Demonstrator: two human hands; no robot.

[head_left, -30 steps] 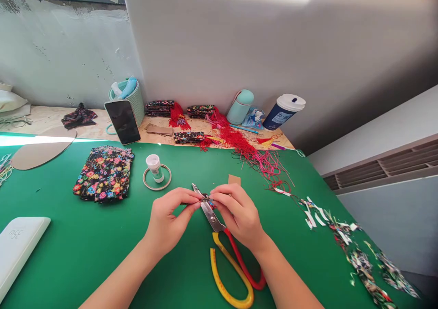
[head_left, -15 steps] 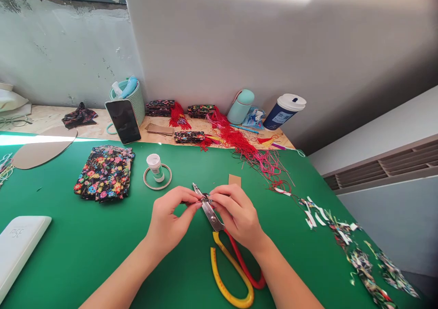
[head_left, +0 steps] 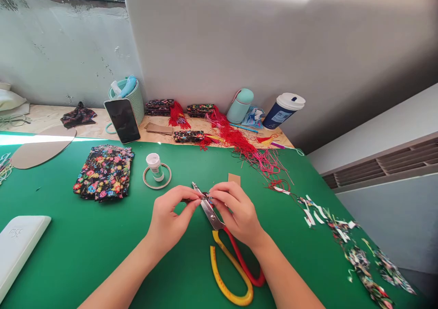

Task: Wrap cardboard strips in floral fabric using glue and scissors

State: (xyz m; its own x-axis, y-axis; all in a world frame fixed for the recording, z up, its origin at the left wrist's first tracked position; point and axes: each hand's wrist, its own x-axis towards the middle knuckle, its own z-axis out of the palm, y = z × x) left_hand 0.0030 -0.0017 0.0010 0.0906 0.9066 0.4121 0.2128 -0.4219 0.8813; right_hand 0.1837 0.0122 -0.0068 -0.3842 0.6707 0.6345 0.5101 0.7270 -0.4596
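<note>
Both of my hands meet above the blades of the scissors, which lie on the green table mat with one yellow and one red handle. Between my fingertips is a small piece of dark patterned fabric, mostly covered by the fingers. My left hand pinches its left end with thumb and forefinger. From the other side, my right hand pinches the right end. Just behind my right hand lies a small brown card.
A white-lidded jar stands in a ring, right of folded floral fabric. Behind are a phone, red tassels, a mint bottle and a cup. Fabric scraps lie right, a white device left.
The fingers have shifted very slightly around the small piece, which stays pinched between both hands. The whole view has moved a little; the objects on the table keep their places.
</note>
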